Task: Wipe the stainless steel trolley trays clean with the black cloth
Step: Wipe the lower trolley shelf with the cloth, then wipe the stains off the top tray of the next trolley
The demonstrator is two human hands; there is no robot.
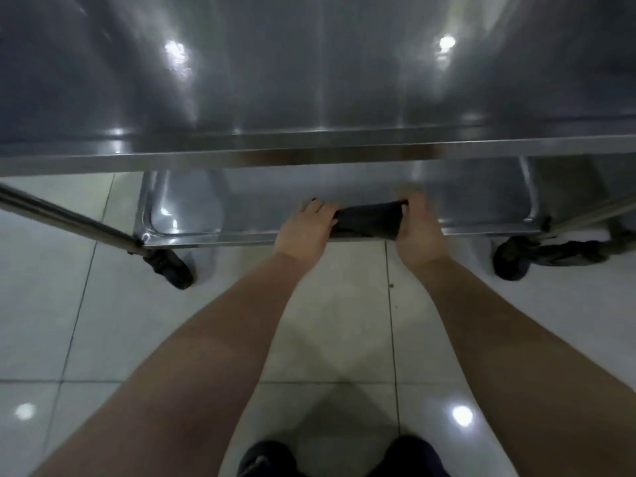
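The black cloth (368, 220) is bunched into a short roll over the near rim of the lower stainless steel tray (192, 208). My left hand (304, 228) grips its left end with fingers curled over it. My right hand (418, 228) grips its right end. Above them the upper stainless steel tray (309, 80) fills the top half of the view, its front rim overhanging the lower tray and hiding that tray's far part.
A steel trolley leg (65, 215) slants down at the left to a black caster (172, 270); a second black caster (512, 263) stands at the right. White glossy floor tiles (69, 321) lie below. My dark shoes (268, 459) show at the bottom edge.
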